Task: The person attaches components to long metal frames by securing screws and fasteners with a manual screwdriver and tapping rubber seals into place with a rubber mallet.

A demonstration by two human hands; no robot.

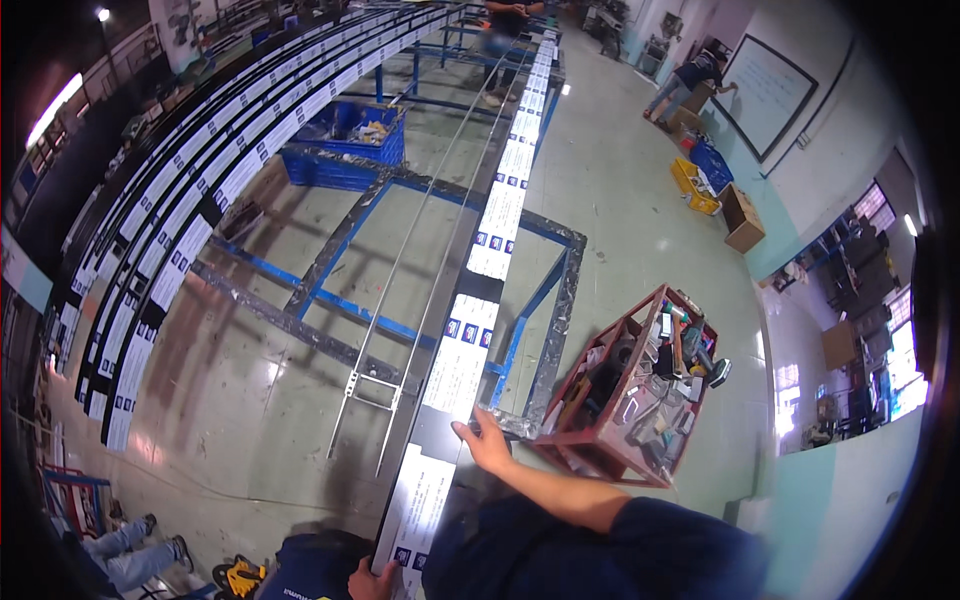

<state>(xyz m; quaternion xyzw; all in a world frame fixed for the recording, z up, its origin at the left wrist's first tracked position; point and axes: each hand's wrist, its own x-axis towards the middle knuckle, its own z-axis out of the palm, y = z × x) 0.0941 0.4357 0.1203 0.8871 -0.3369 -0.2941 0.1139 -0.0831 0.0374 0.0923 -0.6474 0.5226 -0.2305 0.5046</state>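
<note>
A long black metal profile (462, 365) with white printed protective film runs from my body away to the far end of a blue frame. At its near end my left hand (372, 580) is closed round the left edge. Farther along, my right hand (487, 443) grips the right edge, thumb on the top face and the other fingers partly hidden beneath. Left of the profile, a thin metal rail assembly (376, 390) with short crossbars lies on the frame (345, 235).
Several similar film-covered profiles (215, 185) lie side by side at the left. A blue crate (345, 165) stands under them. Right of me is a red tool cart (625, 390) heaped with tools. One person (510, 30) stands at the far end; another (690, 80) is at a whiteboard (765, 95).
</note>
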